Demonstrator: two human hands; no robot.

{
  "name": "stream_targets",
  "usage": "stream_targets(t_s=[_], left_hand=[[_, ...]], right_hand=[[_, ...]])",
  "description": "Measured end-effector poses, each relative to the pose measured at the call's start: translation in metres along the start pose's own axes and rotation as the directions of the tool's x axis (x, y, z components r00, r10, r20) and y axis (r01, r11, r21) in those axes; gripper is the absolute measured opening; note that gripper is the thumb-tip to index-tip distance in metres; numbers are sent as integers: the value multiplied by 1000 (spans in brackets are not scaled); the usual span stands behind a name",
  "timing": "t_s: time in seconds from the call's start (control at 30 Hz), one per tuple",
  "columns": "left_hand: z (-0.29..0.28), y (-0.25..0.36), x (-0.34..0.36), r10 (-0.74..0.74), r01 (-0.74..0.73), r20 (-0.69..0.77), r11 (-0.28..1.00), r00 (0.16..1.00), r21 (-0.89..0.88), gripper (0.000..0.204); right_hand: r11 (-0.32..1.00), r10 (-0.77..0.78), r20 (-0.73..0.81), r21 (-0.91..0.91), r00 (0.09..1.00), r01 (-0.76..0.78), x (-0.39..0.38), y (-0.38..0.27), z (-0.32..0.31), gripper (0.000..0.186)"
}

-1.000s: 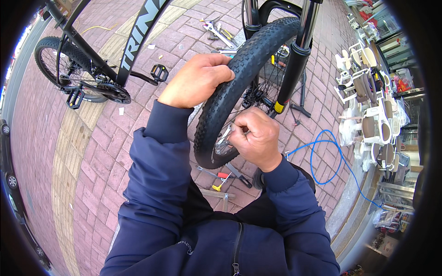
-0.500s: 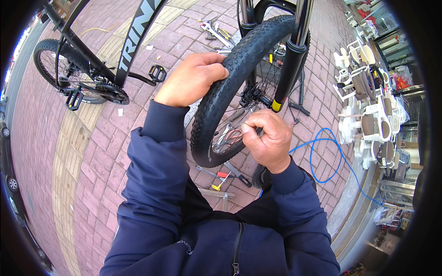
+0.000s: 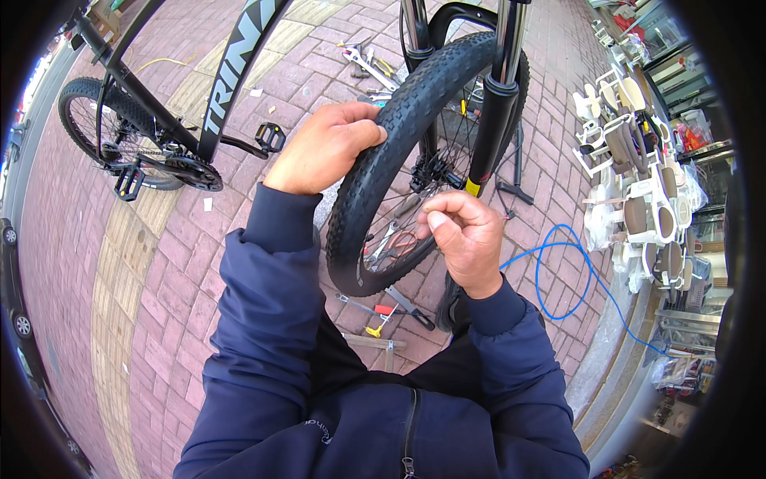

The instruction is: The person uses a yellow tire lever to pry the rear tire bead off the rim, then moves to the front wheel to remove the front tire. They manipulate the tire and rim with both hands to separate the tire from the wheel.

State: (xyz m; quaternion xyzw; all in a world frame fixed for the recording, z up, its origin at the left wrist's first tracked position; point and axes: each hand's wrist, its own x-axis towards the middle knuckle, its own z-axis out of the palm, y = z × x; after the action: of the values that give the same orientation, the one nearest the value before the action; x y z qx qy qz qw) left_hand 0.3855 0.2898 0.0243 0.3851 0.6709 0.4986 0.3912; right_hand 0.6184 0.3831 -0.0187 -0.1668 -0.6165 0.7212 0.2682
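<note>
A knobby black bicycle tyre (image 3: 411,100) on the front wheel stands upright before me, held in the black suspension fork (image 3: 495,108). My left hand (image 3: 323,150) is closed on the tyre's left side, thumb on the tread; its other fingertips are hidden. Close to the wheel's near right side, my right hand (image 3: 464,243) is pinched, thumb against curled forefinger, below the yellow mark on the fork leg. Whatever lies in that pinch is too small or hidden to name. The hub (image 3: 435,172) and thin spokes show behind it.
Wrenches and other tools (image 3: 371,64) lie on the paving beyond the wheel. Between my feet are a yellow-handled tool (image 3: 375,329) and a red-handled one. A blue hose (image 3: 540,279) loops at right, beside white child seats (image 3: 658,203). The bike frame (image 3: 219,104) stretches left.
The wheel and fork have shifted slightly left and down in view. My left hand has moved slightly down with the tyre. My right hand's fingers have turned and loosened from a tighter curl.
</note>
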Motion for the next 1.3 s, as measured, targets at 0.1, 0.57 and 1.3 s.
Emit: stream_targets(t_s=[0.1,0.57,1.3], left_hand=[[-1,-1,0,19,-19,0,1000,1000,11,33],[15,-6,-17,191,-157,-71,931,979,329,57],[-37,-26,-1,19,-29,51,982,999,188,66]], right_hand=[[1000,-5,4,-25,1000,5,0,3,-3,9],[751,264,196,-656,944,-73,17,10,-20,35],[422,290,203,-904,935,66,9,15,-46,20]])
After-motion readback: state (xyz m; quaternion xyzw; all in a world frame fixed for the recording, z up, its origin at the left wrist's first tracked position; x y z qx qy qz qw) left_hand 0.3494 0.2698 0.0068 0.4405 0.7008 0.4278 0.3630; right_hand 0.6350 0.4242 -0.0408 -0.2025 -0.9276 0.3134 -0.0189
